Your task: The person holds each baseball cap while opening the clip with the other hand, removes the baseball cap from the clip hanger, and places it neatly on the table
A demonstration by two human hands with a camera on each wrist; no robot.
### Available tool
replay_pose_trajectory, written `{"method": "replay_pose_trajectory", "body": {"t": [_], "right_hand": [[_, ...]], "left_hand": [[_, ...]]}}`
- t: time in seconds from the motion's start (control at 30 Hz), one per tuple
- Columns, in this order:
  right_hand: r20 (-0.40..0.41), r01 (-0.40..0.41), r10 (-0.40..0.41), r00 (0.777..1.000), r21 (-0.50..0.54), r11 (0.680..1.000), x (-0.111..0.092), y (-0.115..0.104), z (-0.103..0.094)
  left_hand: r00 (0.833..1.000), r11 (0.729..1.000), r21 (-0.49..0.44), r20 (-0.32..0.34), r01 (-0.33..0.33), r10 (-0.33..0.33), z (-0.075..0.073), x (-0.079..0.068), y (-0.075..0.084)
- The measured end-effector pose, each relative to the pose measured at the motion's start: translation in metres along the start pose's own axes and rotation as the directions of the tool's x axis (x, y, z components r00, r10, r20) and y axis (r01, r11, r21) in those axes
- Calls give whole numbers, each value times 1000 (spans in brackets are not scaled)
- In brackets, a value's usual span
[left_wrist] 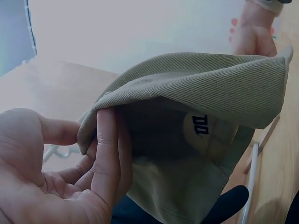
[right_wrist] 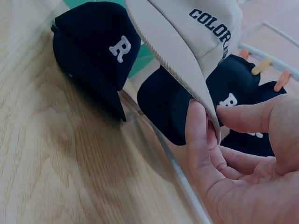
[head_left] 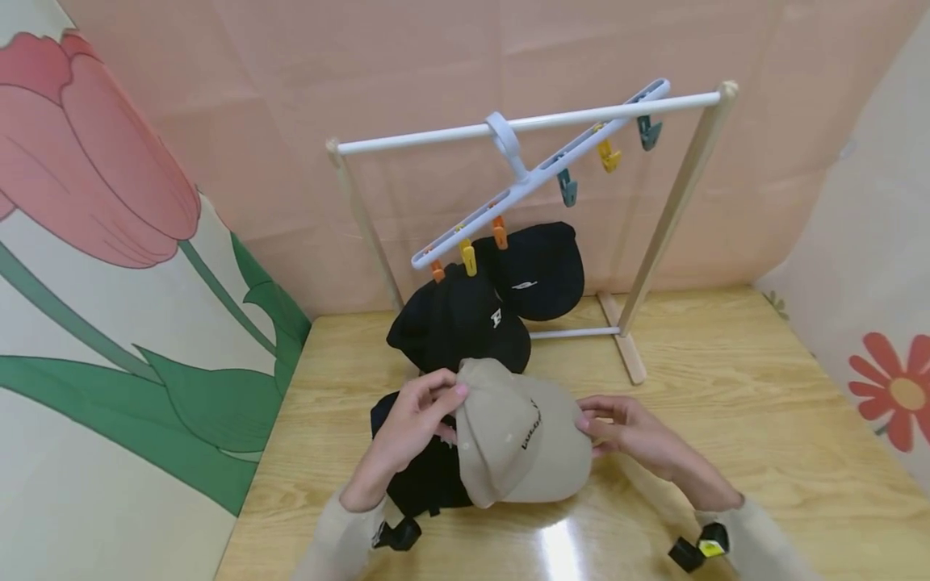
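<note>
A beige baseball cap (head_left: pixel 552 436) with dark lettering is held in the air between both hands. The left hand (head_left: pixel 417 420) pinches the crown side, its thumb outside; in the left wrist view its fingers (left_wrist: pixel 106 154) reach inside the cap's opening. At the other end, the right hand (head_left: pixel 632 432) pinches the edge of the brim (right_wrist: pixel 177 70) between thumb and fingers. Beneath and left of it, a dark cap (right_wrist: pixel 93 51) with a white R sits on the table, partly hidden in the head view. Two dark caps (head_left: pixel 465 315) (head_left: pixel 545 274) hang behind from clips.
A white clip hanger (head_left: pixel 523 190) hooks over the rack's top bar (head_left: pixel 603 115), slanting across it. Orange and yellow clips (head_left: pixel 500 232) grip the hanging caps; teal and yellow clips (head_left: pixel 568 190) on its right hold nothing. The rack's wooden foot (head_left: pixel 628 355) stands on the wooden table (head_left: pixel 726 387).
</note>
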State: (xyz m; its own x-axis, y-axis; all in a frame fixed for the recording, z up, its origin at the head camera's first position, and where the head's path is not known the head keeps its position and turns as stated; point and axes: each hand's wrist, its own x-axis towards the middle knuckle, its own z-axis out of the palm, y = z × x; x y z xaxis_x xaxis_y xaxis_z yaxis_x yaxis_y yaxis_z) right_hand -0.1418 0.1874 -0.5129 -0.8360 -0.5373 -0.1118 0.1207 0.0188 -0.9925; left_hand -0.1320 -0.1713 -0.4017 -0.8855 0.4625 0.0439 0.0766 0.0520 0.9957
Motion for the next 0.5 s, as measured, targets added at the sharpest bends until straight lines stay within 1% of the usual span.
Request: {"method": "replay_pose_trajectory", "body": {"t": [0.27,0.5], "right_hand": [[8,-6,6,1000,-6,1000,8,7,4],[16,-14,13,1000,12,1000,17,13,7]], "left_hand": [[999,1000,20,-36,13,-13,-7,-6,-2],[999,999,19,-45,27,-26,-13,-8,-5]]}}
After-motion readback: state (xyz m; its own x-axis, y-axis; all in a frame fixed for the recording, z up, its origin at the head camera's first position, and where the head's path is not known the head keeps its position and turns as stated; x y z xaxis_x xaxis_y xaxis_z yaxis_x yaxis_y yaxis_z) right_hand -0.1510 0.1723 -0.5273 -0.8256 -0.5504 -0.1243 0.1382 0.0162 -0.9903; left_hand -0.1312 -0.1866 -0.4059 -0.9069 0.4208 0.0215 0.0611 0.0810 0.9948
